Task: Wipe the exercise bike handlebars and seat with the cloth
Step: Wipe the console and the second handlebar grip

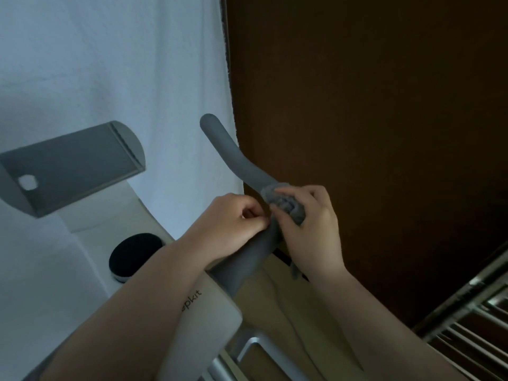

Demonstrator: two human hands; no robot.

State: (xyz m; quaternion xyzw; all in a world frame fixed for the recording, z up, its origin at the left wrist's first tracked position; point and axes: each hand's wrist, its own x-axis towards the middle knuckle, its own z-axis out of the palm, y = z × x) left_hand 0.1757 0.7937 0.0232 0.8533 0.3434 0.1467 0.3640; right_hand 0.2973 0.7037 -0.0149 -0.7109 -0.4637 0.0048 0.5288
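The bike's grey foam handlebar (231, 149) curves from the upper middle down toward the white frame (209, 312). A grey cloth (286, 202) is bunched around the bar at its bend. My right hand (308, 224) grips the cloth and the bar under it. My left hand (231, 224) lies on the bar just below, fingers curled, pinching at the cloth's edge. A tail of cloth (295, 270) hangs beneath the bar. The seat is out of view.
A grey tablet holder (71, 166) juts out at the left above a black round knob (134, 253). A white sheet (110, 64) hangs behind; a dark brown wall (371, 105) fills the right. A metal rack (467, 325) stands at the lower right.
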